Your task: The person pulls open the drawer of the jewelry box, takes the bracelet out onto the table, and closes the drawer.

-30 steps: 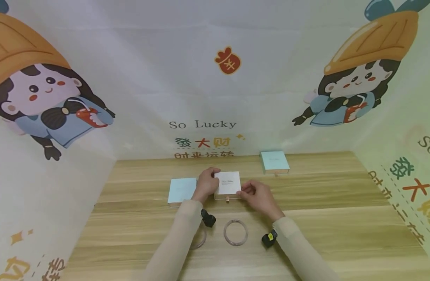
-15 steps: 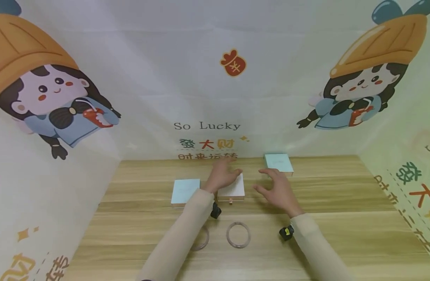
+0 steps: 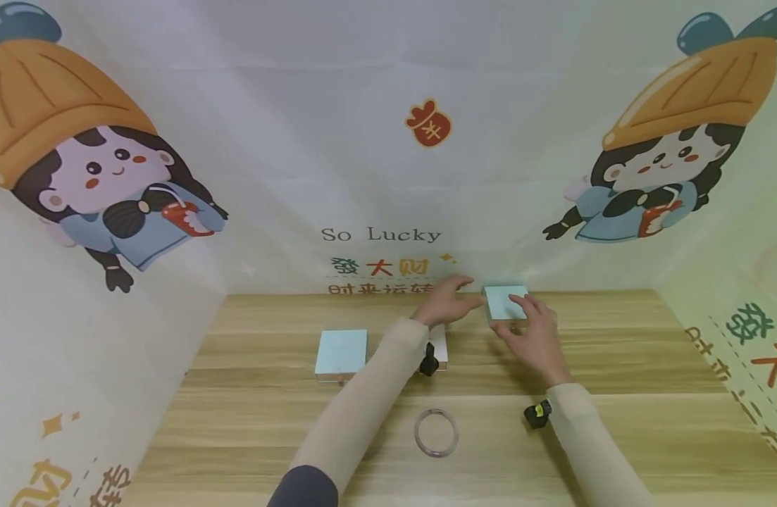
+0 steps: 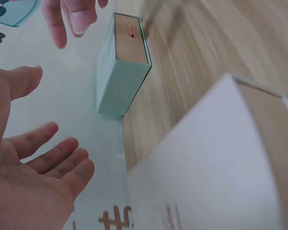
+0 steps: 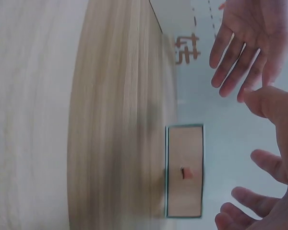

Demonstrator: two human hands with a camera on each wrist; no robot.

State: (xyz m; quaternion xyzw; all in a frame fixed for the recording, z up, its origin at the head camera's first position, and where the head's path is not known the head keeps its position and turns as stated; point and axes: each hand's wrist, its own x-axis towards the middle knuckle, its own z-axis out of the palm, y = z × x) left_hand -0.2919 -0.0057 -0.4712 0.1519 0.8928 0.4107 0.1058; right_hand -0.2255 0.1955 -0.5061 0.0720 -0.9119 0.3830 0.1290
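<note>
At the back right of the table stands a pale teal drawer box [image 3: 506,296], its tan front and small ribbon tab showing in the right wrist view. My right hand [image 3: 535,339] hovers at its near right side, thumb and fingers spread apart. To the box's left is my left hand [image 3: 448,304], fingers extended, holding nothing; its palm [image 4: 33,187] shows in the left wrist view. Contact between either hand and the box is not visible. Beneath my left wrist lies a white drawer box [image 3: 439,348], mostly hidden in the head view but large in the left wrist view.
Another pale blue drawer box [image 3: 342,351] sits left of my left forearm. A translucent bangle [image 3: 436,433] lies on the wooden table [image 3: 249,422] between my forearms. A printed cloth backdrop [image 3: 287,176] rises along the table's back and sides.
Both hands have left the white box and moved right and away from me to the teal box. The white box stays on the table. My left forearm now covers the second bangle.
</note>
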